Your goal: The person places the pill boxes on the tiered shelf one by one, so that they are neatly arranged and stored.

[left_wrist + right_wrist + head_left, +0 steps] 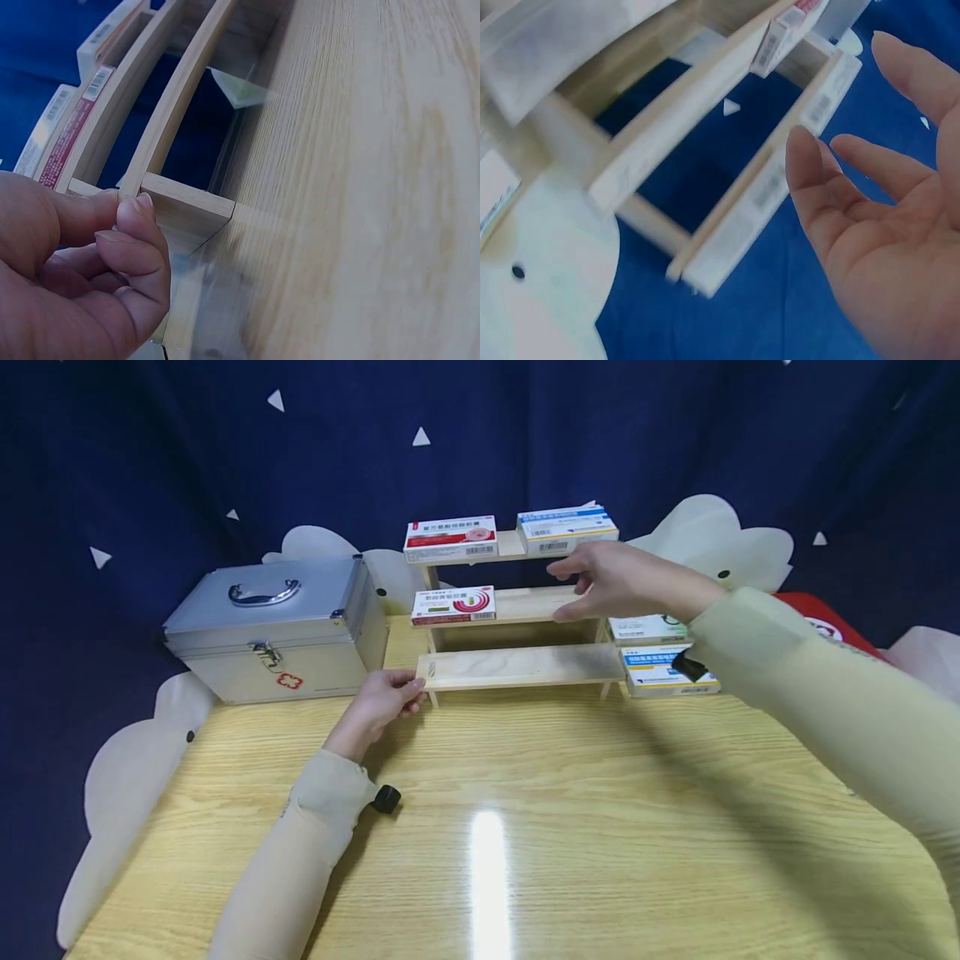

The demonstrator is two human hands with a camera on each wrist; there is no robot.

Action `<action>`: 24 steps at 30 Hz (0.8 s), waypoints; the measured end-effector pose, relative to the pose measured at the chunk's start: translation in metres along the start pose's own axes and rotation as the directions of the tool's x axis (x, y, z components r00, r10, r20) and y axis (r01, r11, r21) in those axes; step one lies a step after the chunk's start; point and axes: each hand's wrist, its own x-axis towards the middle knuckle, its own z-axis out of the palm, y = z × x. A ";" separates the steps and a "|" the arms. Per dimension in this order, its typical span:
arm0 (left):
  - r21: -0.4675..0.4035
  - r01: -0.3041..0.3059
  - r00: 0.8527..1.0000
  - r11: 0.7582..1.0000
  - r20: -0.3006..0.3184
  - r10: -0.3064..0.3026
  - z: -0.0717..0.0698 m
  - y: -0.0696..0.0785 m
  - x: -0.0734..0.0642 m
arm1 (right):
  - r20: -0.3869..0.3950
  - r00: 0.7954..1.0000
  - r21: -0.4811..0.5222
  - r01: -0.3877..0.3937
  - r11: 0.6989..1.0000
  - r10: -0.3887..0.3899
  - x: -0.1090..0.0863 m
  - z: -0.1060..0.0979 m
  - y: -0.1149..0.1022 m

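Note:
A three-tier wooden shelf [525,668] stands on the table. My left hand [382,700] pinches the left front corner of its lowest tier, thumb and index finger at the wood in the left wrist view. My right hand [626,578], thumb and fingers apart and holding nothing, hovers before the shelf's right side. Just behind it, a blue-and-white medicine box [567,529] lies on the top tier's right end. At that tier's left end is a red-and-white medicine box [450,540]. A medicine box with red rings [453,605] lies on the middle tier's left. The lowest tier is bare.
Left of the shelf stands a silver first-aid case [277,635] with a handle on its lid. To the right lie a blue-and-white box [652,670] and a green-and-white box [637,628], partly behind my right arm. A red item [813,614] lies farther right. A dark blue curtain [480,410] hangs behind.

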 end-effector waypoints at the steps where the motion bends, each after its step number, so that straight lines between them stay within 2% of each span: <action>1: 0.004 0.001 1.000 1.000 0.001 -0.001 0.000 0.001 0.000 | -0.005 1.000 -0.006 0.004 1.000 -0.004 -0.007 -0.003 0.003; 5: 0.019 0.001 1.000 1.000 0.004 -0.001 0.000 0.002 -0.002 | -0.035 0.999 -0.031 -0.001 1.000 0.000 -0.033 -0.012 0.020; 9: 0.023 -0.006 1.000 1.000 0.003 0.006 0.001 0.003 -0.002 | -0.046 0.997 -0.035 -0.065 0.997 0.063 -0.053 -0.015 0.041; 14: 0.025 -0.011 1.000 1.000 0.004 0.011 -0.001 0.001 -0.001 | -0.028 0.988 -0.016 -0.153 0.988 0.152 -0.072 -0.016 0.066; 24: 0.017 0.004 1.000 1.000 0.003 -0.004 0.001 0.001 -0.002 | -0.032 0.977 0.009 -0.212 0.977 0.212 -0.098 -0.003 0.118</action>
